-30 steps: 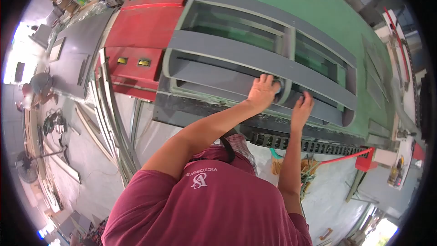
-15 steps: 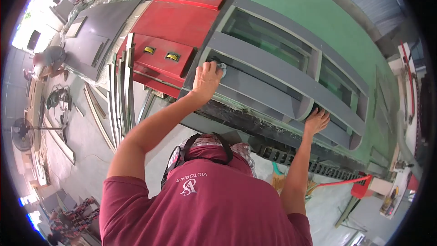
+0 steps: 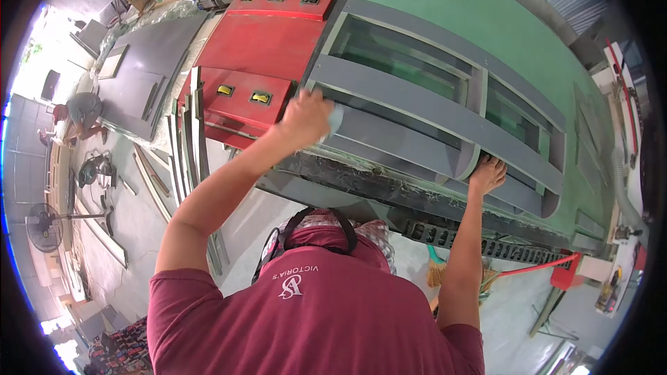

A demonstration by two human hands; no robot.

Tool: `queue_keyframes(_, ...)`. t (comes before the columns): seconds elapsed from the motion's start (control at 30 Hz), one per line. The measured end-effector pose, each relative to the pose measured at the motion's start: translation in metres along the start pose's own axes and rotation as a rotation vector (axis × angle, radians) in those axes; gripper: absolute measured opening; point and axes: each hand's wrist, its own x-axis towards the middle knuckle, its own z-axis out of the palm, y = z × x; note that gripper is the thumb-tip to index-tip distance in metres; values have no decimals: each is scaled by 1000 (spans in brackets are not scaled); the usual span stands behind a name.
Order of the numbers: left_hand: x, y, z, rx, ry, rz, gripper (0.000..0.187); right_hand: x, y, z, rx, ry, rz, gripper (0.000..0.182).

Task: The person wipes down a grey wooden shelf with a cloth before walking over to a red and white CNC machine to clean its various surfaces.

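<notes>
Two bare hands are at the grey slatted rack across the upper right. The left hand, blurred, left of centre, curls its fingers round a pale blue pad, which juts rightward over the rack's left end. Right of centre, the right hand rests half-curled beside the rounded divider; fingertips hidden, I cannot tell whether it grips.
</notes>
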Motion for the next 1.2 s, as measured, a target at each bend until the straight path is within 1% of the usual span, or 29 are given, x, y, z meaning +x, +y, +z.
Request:
queue_keyframes(0.03, 9, -8, -13, -133, 161, 6, 31, -1, 0, -2, -1, 2, 4, 44)
queue_keyframes(0.1, 38, -22, -30, -247, 473, -76, 34, -1, -4, -10, -13, -21, 3, 42)
queue_keyframes(0.13, 52, -28, -19, -245, 480, -78, 34, -1, -4, -11, -8, -15, 1, 42)
queue_keyframes(0.17, 67, -35, 4, -114, 407, -166, 36, -1, -3, -8, -1, 4, -3, 42)
queue_keyframes(0.2, 77, -38, 15, 16, 332, -252, 38, -1, -3, -6, 7, 23, -4, 42)
queue_keyframes(0.23, 72, -31, 6, 20, 342, -252, 38, 3, -5, -7, 13, 30, -1, 42)
queue_keyframes(0.3, 55, -12, -8, -175, 172, -133, 38, 1, -4, -6, 28, 24, 18, 41)
queue_keyframes(0.33, 56, -8, -18, -174, 163, -121, 38, -2, -2, -9, 21, 16, 29, 41)
queue_keyframes(0.4, 64, 1, -33, -770, -103, 198, 37, -1, -4, -12, 20, -3, -16, 41)
queue_keyframes(0.43, 73, 9, -31, -768, -111, 216, 37, 0, -6, -13, 11, -4, 1, 41)
queue_keyframes(0.5, 97, 37, -18, -437, 375, 22, 36, 0, -6, -14, -22, -18, 12, 40)
queue_keyframes(0.53, 113, 56, -2, -235, 359, -97, 37, -1, -8, -14, -4, 39, 24, 39)
queue_keyframes(0.6, 109, 108, 14, -45, 368, -67, 35, -1, -6, -15, 11, 39, 31, 39)
queue_keyframes(0.67, 88, 146, -6, -513, -8, 451, 38, -1, -7, -14, 19, 16, 28, 39)
queue_keyframes(0.7, 81, 156, -25, -866, -280, 555, 44, 0, -8, -15, 23, 15, 31, 39)
queue_keyframes(0.73, 82, 164, -46, -889, -396, 626, 51, 0, -8, -15, 43, 43, 21, 38)
queue_keyframes(0.77, 88, 159, -54, -880, -398, 627, 51, -1, -8, -15, 62, 69, 15, 38)
queue_keyframes(0.83, 118, 140, -70, -925, -169, 483, 54, -2, -10, -19, 64, 70, 27, 38)
queue_keyframes(0.9, 164, 101, -59, -907, 194, 315, 52, -1, -11, -19, 69, 79, 37, 39)
queue_keyframes(0.93, 193, 77, -51, -764, 335, 131, 54, -1, -11, -18, 71, 85, 39, 39)
queue_keyframes(0.97, 218, 46, -54, -771, 362, 26, 56, -1, -10, -17, 71, 90, 43, 39)
queue_keyframes(1.0, 239, 16, -58, -736, 463, -56, 56, -1, -10, -17, 74, 94, 57, 39)
queue_keyframes(1.03, 248, -6, -73, -737, 389, -220, 51, 0, -10, -17, 73, 91, 49, 39)
queue_keyframes(1.1, 281, -44, -51, -308, 672, -403, 43, 0, -11, -23, 67, 90, 59, 39)
queue_keyframes(1.17, 294, -69, -36, -270, 535, -437, 37, 1, -14, -31, 83, 52, 66, 40)
queue_keyframes(1.2, 299, -70, -26, -272, 535, -424, 37, 3, -15, -29, 107, 70, 79, 39)
